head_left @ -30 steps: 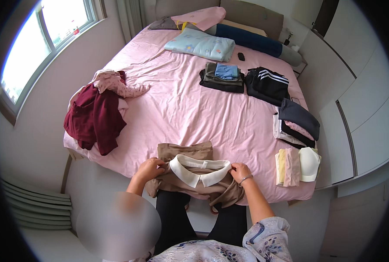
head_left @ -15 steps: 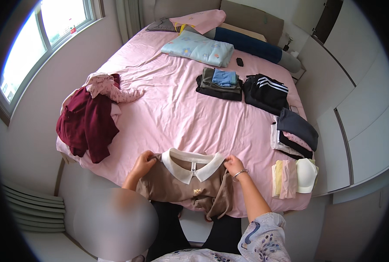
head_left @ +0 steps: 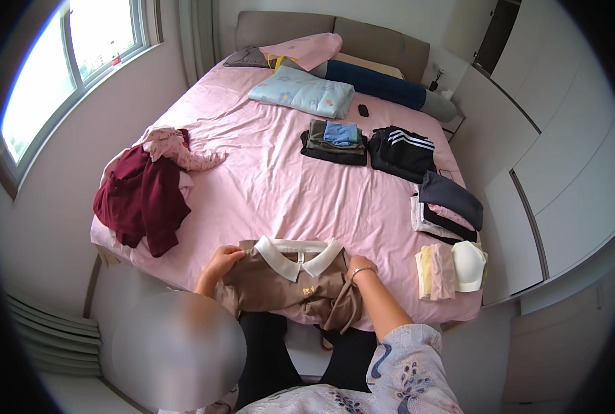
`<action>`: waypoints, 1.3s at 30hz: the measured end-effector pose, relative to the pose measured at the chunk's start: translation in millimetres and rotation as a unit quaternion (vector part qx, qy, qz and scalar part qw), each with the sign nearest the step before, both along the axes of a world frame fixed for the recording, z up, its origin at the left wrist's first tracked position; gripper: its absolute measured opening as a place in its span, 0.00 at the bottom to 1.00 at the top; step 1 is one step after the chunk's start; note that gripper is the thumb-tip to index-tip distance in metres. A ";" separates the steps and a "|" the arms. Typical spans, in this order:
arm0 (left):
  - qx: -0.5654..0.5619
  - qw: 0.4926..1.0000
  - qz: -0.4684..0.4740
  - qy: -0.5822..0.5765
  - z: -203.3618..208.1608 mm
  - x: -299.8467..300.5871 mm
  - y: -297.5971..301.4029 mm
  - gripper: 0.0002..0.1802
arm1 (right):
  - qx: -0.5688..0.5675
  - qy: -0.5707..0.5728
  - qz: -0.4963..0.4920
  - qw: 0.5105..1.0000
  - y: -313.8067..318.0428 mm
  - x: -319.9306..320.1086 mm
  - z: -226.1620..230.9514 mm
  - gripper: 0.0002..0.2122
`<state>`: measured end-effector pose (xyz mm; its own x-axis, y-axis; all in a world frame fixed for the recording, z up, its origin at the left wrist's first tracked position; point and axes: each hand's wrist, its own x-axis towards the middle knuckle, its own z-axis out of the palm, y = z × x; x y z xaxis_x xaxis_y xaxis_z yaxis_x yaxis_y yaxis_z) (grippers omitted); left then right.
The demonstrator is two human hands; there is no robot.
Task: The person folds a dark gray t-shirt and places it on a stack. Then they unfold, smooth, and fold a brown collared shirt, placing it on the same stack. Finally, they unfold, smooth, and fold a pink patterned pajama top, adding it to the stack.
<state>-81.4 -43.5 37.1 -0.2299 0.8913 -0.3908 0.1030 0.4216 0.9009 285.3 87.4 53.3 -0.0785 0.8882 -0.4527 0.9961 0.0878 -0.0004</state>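
Note:
A brown long-sleeved top (head_left: 269, 283) with a white collar (head_left: 278, 261) lies at the near edge of the bed, its lower part hanging down toward my legs. A small gold mark shows on its chest. My left hand (head_left: 223, 261) pinches the fabric at the left shoulder. At the right shoulder, my right hand (head_left: 360, 266), with a silver bangle at the wrist, is closed on the cloth beside the collar; its fingertips are partly hidden. The right sleeve bunches below that hand.
On the pink-sheeted bed (head_left: 252, 179), a dark red garment (head_left: 142, 196) lies heaped at left. Folded dark clothes (head_left: 335, 145), black striped clothing (head_left: 404, 152), another stack (head_left: 449, 203) and a white bra (head_left: 469, 265) line the right. A light blue quilt (head_left: 304, 91) lies farther back.
My right hand has come slightly nearer and turned inward at the shoulder, and the collar sits a little narrower. The whole view has tilted, shifting the bed's far end down.

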 end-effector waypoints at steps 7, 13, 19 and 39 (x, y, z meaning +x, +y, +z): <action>0.018 0.993 -0.120 -0.001 48.5 7.7 -31.4 0.12 | -0.220 0.360 -0.193 0.886 0.2 81.5 51.3 0.09; 0.074 0.992 -0.094 -0.030 39.4 6.3 -21.2 0.10 | -0.199 0.541 -0.242 0.780 -4.1 107.4 69.3 0.07; 0.085 0.931 -0.220 0.279 48.3 11.8 -24.0 0.12 | -0.113 0.530 -0.202 0.816 -18.3 117.2 53.9 0.12; 0.124 0.982 -0.018 0.138 92.5 35.2 -61.4 0.11 | -0.059 0.648 -0.274 0.708 -52.5 112.9 65.7 0.09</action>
